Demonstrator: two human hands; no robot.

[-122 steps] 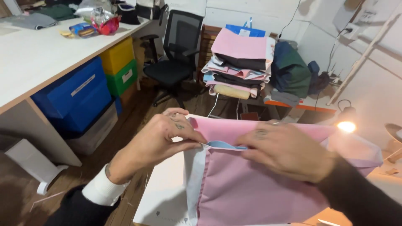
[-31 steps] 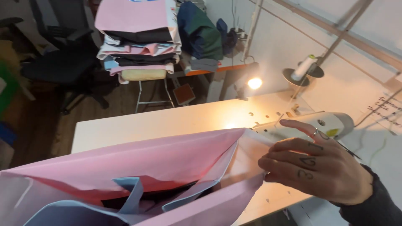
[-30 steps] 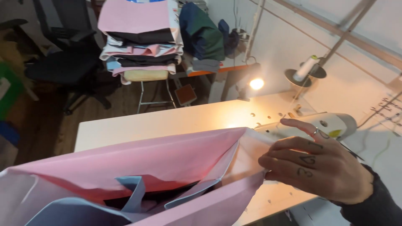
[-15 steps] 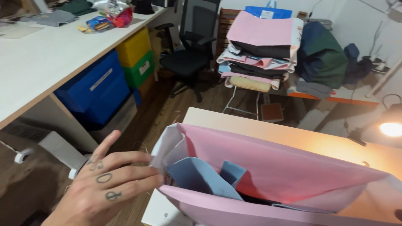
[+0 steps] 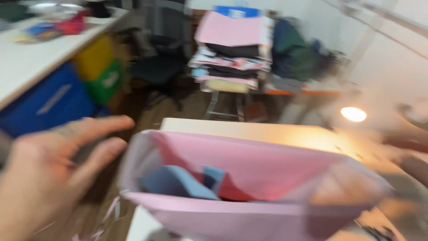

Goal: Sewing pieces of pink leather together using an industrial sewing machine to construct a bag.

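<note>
A pink fabric bag (image 5: 249,172) stands on the white table (image 5: 267,131) with its mouth wide open toward me. Light blue straps (image 5: 178,183) lie inside it. My left hand (image 5: 53,172) hovers just left of the bag's left rim with fingers spread and nothing in them; motion blur hides whether the thumb touches the fabric. My right hand (image 5: 412,154) shows only as blurred fingers at the frame's right edge, beside the bag's right corner. I cannot make out its grip.
A lit lamp (image 5: 353,114) glows at the table's far right. Behind stands a tall stack of folded fabrics (image 5: 229,49) on a stool, with a black office chair (image 5: 160,67) left of it. Blue, yellow and green bins (image 5: 67,89) sit under a long white bench.
The view has swung right and blurred. My left hand has come off the bag's left edge and moved left. My right hand has come back into view at the right.
</note>
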